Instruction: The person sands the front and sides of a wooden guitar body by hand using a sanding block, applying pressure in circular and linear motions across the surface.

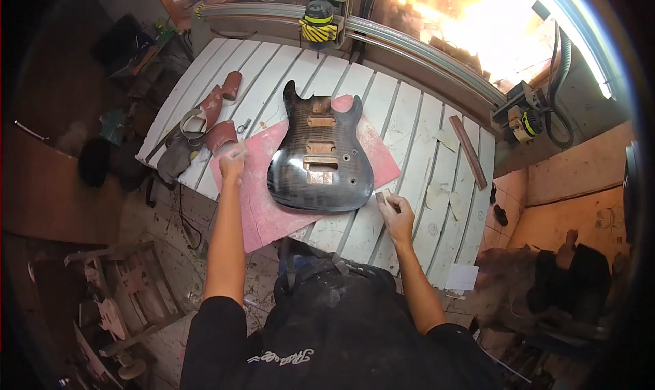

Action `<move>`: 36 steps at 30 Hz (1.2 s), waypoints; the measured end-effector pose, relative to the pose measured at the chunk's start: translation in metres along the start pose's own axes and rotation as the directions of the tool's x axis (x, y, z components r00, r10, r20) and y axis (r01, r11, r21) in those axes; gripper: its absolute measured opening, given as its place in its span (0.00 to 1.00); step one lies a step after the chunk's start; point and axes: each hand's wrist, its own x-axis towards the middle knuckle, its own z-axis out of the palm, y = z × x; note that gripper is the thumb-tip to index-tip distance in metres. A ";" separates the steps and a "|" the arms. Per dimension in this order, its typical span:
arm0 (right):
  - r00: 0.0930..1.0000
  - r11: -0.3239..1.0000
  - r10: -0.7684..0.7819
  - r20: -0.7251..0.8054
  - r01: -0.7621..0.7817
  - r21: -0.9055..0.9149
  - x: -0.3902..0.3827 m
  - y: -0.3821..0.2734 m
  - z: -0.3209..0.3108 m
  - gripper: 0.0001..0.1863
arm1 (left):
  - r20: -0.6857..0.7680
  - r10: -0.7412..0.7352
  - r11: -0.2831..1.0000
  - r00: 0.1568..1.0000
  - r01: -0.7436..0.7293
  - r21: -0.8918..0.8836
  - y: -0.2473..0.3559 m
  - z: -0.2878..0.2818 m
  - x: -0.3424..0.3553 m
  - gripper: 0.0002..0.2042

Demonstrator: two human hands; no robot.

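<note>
A dark guitar body (321,155) with a glossy, streaked top and bare wooden cavities lies on a pink sheet (253,218), its rounded end toward me. My left hand (232,163), left of the body, is closed at the near edge of a curled reddish-brown sheet of sandpaper (220,135); dust blurs the fingertips. Beside the body's lower right edge, my right hand (397,217) pinches a small sanding block (382,197) between thumb and fingers, apart from the guitar. Both hands look dusty.
The white slatted table (408,141) bears more reddish rolls (232,85), a tape ring (194,122), a long brown strip (468,151) and pale scraps (437,194). A metal rail (423,46) with a machine head (319,26) crosses behind. A wooden frame (129,291) stands lower left.
</note>
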 end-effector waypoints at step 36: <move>0.591 0.616 -0.577 0.564 0.768 -0.176 -0.007 -0.067 0.114 0.18 | 0.225 0.343 0.786 0.912 -0.410 0.462 0.055 0.094 -0.090 0.42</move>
